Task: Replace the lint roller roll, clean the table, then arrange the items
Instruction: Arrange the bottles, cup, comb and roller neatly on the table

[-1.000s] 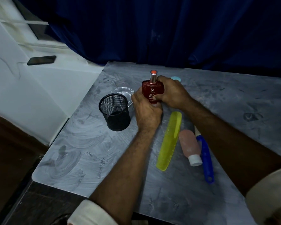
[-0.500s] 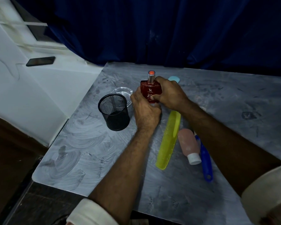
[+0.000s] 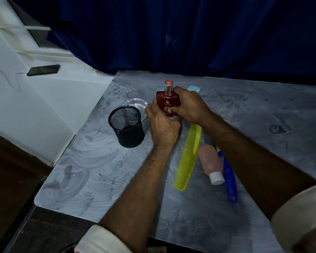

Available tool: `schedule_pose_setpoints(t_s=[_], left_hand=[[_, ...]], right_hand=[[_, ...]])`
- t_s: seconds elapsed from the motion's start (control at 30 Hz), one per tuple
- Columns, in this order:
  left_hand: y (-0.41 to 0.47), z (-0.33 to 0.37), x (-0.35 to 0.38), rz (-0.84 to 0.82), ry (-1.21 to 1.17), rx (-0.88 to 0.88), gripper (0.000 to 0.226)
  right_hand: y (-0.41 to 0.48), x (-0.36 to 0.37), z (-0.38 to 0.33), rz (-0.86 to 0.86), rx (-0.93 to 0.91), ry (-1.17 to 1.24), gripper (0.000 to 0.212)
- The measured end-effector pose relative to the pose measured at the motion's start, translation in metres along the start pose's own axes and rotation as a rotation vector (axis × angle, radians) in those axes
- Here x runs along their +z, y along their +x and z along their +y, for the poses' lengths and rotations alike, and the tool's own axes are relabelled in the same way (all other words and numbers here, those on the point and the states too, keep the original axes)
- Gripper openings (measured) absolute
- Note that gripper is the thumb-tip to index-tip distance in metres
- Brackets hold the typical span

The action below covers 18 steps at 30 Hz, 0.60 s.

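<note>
A red perfume bottle (image 3: 167, 101) with a silver neck and orange top stands upright near the middle of the grey table (image 3: 102, 172). Both hands grip it: my left hand (image 3: 161, 125) wraps its lower left side, my right hand (image 3: 189, 106) covers its right side. A yellow-green comb (image 3: 189, 156) lies just in front of the hands. To the comb's right lie a pink bottle with a white cap (image 3: 211, 164) and a blue handle (image 3: 230, 179), partly hidden under my right forearm.
A black mesh cup (image 3: 127, 126) stands left of the hands, with a clear glass dish (image 3: 134, 105) behind it. A light blue object (image 3: 194, 89) peeks out behind my right hand. A dark phone (image 3: 43, 69) lies on the white ledge at left. A dark blue curtain hangs behind the table.
The bottle and both hands have barely moved; the grip is the same. The bottle has shifted very slightly to the left.
</note>
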<state>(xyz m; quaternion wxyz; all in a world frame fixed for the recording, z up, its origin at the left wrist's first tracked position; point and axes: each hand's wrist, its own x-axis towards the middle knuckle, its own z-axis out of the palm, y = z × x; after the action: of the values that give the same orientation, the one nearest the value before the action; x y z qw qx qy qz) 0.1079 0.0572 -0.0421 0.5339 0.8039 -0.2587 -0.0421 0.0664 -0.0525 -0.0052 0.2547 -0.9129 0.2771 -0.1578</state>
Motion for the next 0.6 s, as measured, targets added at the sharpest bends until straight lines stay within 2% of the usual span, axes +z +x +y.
schedule_pose_setpoints(t_s=[0.23,0.3,0.37,0.5,0.6], left_hand=[[-0.009,0.005,-0.004,-0.038,-0.008,-0.041,0.089],[-0.016,0.007,-0.010,-0.064,-0.048,-0.104,0.096],[-0.027,0.010,-0.019,-0.105,-0.085,-0.127,0.099],[-0.058,0.017,-0.048,-0.225,-0.078,-0.004,0.073],[-0.077,0.017,-0.070,-0.325,0.153,0.184,0.035]], right_hand=[[-0.010,-0.017,0.000,-0.003,0.120,0.070,0.081],[-0.018,-0.031,0.004,0.058,0.149,0.006,0.072],[-0.030,-0.049,0.007,0.112,0.159,-0.126,0.054],[-0.075,-0.072,0.007,0.070,0.189,-0.269,0.024],[-0.113,-0.075,0.000,0.005,0.206,-0.326,0.016]])
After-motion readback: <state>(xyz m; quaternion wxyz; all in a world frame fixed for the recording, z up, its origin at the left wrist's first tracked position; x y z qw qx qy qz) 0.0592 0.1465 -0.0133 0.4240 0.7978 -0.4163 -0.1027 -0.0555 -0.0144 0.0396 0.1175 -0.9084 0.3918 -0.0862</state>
